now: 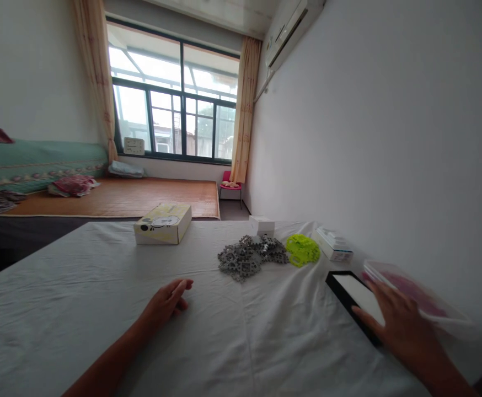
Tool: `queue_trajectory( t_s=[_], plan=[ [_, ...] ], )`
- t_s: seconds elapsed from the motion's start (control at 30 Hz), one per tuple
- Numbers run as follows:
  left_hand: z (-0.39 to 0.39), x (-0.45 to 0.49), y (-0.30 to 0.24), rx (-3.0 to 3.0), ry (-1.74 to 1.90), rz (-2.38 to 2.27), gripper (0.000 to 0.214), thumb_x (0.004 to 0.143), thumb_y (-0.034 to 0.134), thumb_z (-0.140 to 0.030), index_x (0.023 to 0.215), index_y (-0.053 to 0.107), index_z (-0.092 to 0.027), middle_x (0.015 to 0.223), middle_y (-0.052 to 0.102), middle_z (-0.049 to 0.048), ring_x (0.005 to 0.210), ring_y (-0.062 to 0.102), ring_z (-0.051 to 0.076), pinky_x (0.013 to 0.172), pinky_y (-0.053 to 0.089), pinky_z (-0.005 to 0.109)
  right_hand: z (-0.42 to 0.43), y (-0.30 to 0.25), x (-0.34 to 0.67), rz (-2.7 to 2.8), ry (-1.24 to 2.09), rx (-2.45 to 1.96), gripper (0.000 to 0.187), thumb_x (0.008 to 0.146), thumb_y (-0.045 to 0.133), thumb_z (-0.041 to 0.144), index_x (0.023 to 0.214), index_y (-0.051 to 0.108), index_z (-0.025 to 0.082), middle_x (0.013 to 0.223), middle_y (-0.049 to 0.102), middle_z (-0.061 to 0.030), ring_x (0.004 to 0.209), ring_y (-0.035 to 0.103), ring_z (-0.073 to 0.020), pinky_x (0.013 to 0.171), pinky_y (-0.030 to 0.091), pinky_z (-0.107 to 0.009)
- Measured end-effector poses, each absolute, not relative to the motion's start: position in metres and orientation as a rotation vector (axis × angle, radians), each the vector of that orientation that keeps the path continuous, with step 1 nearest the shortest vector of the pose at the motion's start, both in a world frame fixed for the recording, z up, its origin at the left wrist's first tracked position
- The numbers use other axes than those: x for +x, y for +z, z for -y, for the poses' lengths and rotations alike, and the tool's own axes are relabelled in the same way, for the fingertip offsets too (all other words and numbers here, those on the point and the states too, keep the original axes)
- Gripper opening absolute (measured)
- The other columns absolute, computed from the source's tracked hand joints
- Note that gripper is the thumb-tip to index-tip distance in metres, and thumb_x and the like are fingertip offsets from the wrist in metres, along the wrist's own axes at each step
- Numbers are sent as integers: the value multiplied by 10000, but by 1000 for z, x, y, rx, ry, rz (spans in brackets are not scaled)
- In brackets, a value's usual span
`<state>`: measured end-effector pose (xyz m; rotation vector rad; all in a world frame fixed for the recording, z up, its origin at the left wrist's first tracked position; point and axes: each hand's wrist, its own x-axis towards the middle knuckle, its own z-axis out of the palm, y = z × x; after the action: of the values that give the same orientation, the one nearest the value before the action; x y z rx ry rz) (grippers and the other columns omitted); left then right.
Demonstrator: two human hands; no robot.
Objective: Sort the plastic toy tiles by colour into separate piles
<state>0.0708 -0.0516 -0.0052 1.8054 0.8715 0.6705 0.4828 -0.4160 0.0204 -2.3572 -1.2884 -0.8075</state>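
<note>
My left hand [167, 302] rests on the white cloth of the table [79, 309] with its fingers loosely curled and nothing in it. My right hand [398, 322] lies flat with spread fingers on a black-framed white board [351, 289] at the table's right side. A clear plastic box with a pink inside [418, 298] sits just right of that hand, against the wall. Ahead lie a heap of grey puzzle-like pieces [249, 256] and a smaller heap of bright yellow-green pieces [302, 249].
A yellow-white cardboard box [163, 223] stands at the table's far middle. A small white box [261, 225] and a flat white box [332, 243] sit at the far right. Beyond are a low platform bed [121, 197], a window and a small pink chair [230, 187].
</note>
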Motion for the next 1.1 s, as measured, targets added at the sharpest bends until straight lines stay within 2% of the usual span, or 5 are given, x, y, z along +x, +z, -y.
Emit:
queue_trajectory(
  t_s=[0.1,0.23,0.53,0.83,1.1],
  plan=[
    [55,72,-4,1829,671,-863,598,791,415,-669,1051,617,-170,1083,642,94,627,612,147,488,474,241,353,51,443,1596,-701,-2151,569,836,473,537,1292,469,197,1282,557,-126,1229,461,-304,1017,380,-470],
    [57,72,-5,1867,648,-878,578,826,384,-647,1071,609,-174,1051,658,84,638,605,146,494,467,232,242,71,430,1765,-529,-1991,621,855,453,544,1348,408,169,1327,523,-142,1251,448,-283,1034,365,-451],
    [63,71,-4,1882,624,-898,524,882,339,-574,1046,607,-156,995,664,75,602,602,132,475,458,218,37,57,509,1095,-146,-2483,1074,623,627,670,1438,167,143,1460,277,-217,1269,395,-371,997,369,-480],
    [67,70,1,1882,630,-895,496,898,327,-539,1015,628,-162,929,651,54,569,595,110,454,445,196,0,32,525,1114,-58,-2519,907,598,690,498,1339,329,119,1335,375,-232,1228,449,-347,966,412,-463],
    [64,70,0,1863,718,-867,466,895,361,-524,1047,624,-171,999,640,76,645,616,129,466,464,206,34,78,499,1386,-209,-2197,896,630,674,485,1368,330,112,1403,308,-187,1301,357,-305,1091,308,-390]
  ],
)
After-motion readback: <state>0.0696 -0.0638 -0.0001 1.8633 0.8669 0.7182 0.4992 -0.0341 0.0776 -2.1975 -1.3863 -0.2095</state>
